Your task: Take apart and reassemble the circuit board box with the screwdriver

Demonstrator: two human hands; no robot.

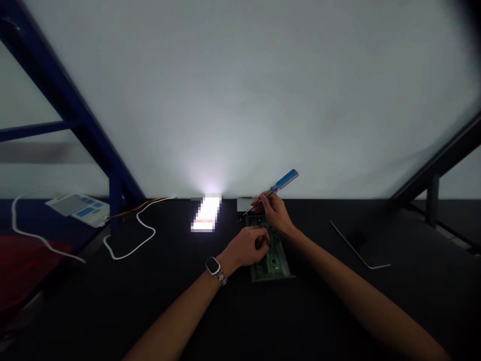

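On the worktop [225, 326], the right hand [277, 214] has its grip around the screwdriver [284, 181] near the handle's base, apparently to guide its tip, angled towards the circuit board's [276, 263] far-left corner. The left hand [246, 246] curls over the board's left side, perhaps steadying it; whether its grip pinches anything, I cannot tell.

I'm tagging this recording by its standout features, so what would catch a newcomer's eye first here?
Probably the glaring, pixelated white panel standing out left of centre against the black tabletop. Next, the blue-handled screwdriver in the right hand, slanting over the far end of the green circuit board, where the left hand also rests. The white cable curls at the left.
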